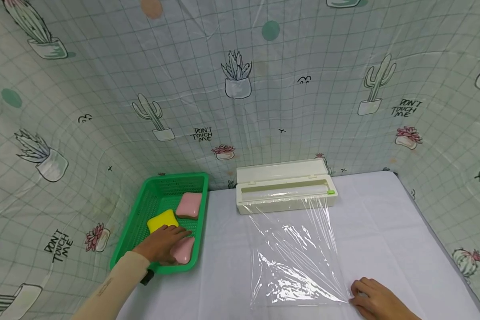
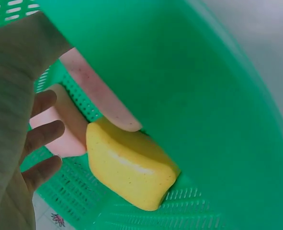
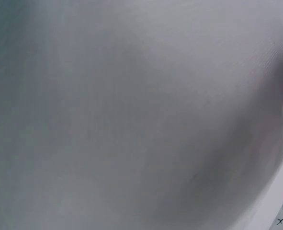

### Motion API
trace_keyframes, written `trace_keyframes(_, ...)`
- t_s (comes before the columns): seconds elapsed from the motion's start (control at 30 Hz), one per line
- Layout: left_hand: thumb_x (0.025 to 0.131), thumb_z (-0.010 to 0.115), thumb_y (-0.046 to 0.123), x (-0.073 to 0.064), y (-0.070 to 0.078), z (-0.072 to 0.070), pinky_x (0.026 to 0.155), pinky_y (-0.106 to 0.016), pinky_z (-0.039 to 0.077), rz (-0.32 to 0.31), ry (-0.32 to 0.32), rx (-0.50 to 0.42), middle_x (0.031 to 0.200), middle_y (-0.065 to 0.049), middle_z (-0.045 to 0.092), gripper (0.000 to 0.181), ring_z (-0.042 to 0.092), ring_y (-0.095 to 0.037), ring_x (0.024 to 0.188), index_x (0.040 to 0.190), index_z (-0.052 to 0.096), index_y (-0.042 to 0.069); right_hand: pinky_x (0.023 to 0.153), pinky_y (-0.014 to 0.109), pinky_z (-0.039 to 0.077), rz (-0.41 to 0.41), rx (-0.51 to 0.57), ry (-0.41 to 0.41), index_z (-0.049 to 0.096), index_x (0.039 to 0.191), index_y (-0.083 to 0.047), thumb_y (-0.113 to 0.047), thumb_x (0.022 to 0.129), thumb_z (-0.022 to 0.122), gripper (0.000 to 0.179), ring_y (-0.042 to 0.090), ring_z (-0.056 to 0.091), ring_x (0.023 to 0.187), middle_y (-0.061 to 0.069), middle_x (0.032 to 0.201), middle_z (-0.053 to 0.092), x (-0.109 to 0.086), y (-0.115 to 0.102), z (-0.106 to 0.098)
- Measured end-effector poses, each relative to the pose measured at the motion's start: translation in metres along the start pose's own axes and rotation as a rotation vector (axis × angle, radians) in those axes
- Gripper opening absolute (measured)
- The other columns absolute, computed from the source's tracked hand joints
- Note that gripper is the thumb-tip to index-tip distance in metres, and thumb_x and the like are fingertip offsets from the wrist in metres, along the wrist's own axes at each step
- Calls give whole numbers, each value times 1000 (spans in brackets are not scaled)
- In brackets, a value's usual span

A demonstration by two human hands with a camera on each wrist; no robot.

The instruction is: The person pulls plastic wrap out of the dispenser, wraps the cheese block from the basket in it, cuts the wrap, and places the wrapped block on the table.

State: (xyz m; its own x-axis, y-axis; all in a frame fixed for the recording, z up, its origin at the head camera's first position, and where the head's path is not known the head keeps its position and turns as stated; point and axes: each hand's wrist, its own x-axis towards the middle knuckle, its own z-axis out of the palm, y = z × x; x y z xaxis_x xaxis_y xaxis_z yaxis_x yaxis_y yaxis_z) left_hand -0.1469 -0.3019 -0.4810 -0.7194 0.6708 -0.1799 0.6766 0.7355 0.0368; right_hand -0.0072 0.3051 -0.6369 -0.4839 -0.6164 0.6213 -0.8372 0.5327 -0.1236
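Note:
My left hand (image 1: 162,243) reaches into a green plastic basket (image 1: 205,186), its fingers spread over the near pink soap bar (image 1: 184,251). A yellow soap bar (image 1: 162,220) lies just beyond the hand, and another pink soap bar (image 1: 190,205) sits farther back. In the left wrist view, the fingers are loosely extended above the bars, and the basket wall hides part of one pink bar (image 2: 98,91). My right hand (image 1: 378,300) pinches the near right corner of a clear sheet of plastic wrap (image 1: 296,262), which stretches across the white cloth.
A white plastic wrap dispenser (image 1: 286,205) stands at the back with its lid up, the roll inside and a green slider (image 1: 330,192) at its right end. White cloth (image 1: 376,222) covers the table. A printed curtain (image 1: 272,106) hangs around the back and sides.

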Motion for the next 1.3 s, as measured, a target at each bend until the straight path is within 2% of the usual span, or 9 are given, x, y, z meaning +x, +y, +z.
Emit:
trace_keyframes(0.27, 69, 101, 33, 4, -4, 8, 101, -48, 53, 4, -40, 27, 126, -6, 69, 82, 63, -28, 115, 138, 64, 9, 67, 17, 42, 5, 2, 3, 76, 73, -19, -40, 114, 36, 62, 3, 48, 79, -11, 91, 58, 0, 0, -1)
trace_keyframes(0.6, 77, 96, 35, 7, -1, 13, 101, -48, 52, -57, -115, 39, 115, -5, 70, 72, 63, -28, 110, 138, 65, 13, 67, 17, 42, -6, 8, 22, 76, 72, -19, -38, 114, 36, 61, 3, 48, 78, -10, 91, 58, 0, 0, 0)
trace_keyframes(0.8, 75, 97, 29, 8, 0, 16, 101, -50, 51, -63, -99, 68, 111, -6, 69, 68, 61, -28, 108, 134, 67, 12, 67, 16, 41, 5, 4, 5, 76, 72, -18, -40, 114, 35, 62, 2, 48, 78, -11, 91, 58, -1, -2, 0)
trace_keyframes(0.97, 76, 95, 31, 7, -1, 16, 100, -56, 50, -106, -71, 58, 109, -8, 69, 64, 61, -31, 105, 129, 67, 11, 67, 16, 41, -5, -2, 0, 76, 72, -18, -40, 114, 35, 62, 2, 48, 78, -11, 91, 58, -1, -3, 1)
trace_keyframes(1.13, 74, 96, 30, 4, -4, 13, 100, -58, 50, -145, -15, 64, 115, -13, 70, 67, 61, -36, 108, 130, 66, 8, 68, 16, 41, -14, 1, 8, 77, 74, -19, -38, 114, 35, 62, 3, 49, 79, -10, 91, 58, -2, -2, 0)
trace_keyframes(1.3, 77, 93, 34, 0, -4, 7, 100, -57, 50, -175, 55, 112, 111, -13, 69, 69, 62, -35, 106, 133, 65, 6, 68, 16, 42, -15, -1, 11, 77, 75, -19, -37, 115, 35, 61, 4, 50, 80, -9, 92, 59, -2, -2, 0)
